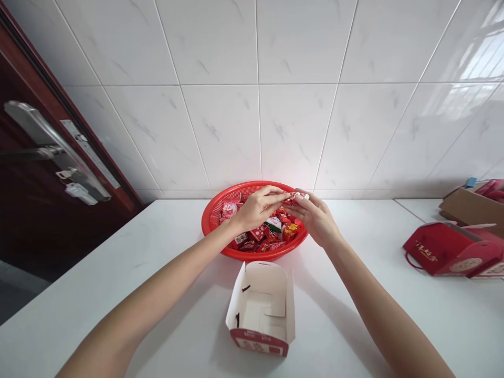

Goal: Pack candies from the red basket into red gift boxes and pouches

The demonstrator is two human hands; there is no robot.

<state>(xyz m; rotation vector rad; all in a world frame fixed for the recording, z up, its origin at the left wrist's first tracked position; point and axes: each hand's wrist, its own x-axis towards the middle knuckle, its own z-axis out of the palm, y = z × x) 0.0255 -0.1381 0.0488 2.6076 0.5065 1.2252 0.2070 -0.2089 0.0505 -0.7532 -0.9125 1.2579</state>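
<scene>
A red plastic basket [255, 255] full of wrapped candies [258, 231] stands against the tiled wall. Above its right part, my right hand [317, 215] holds a small red and white wrapped candy [296, 198] between thumb and fingers. My left hand [260, 206] reaches over the basket from the left, its closed fingertips touching the same candy. Nearer to me, an open box [260, 342], red outside and white inside, rests on the white tabletop with nothing but its flaps and dark cord ends showing inside.
On the right lie red gift boxes [443, 251] with a cord handle. Behind them is a brown cardboard box [464, 207] with red items inside. A dark red door [35, 210] with a metal handle and keys stands at the left.
</scene>
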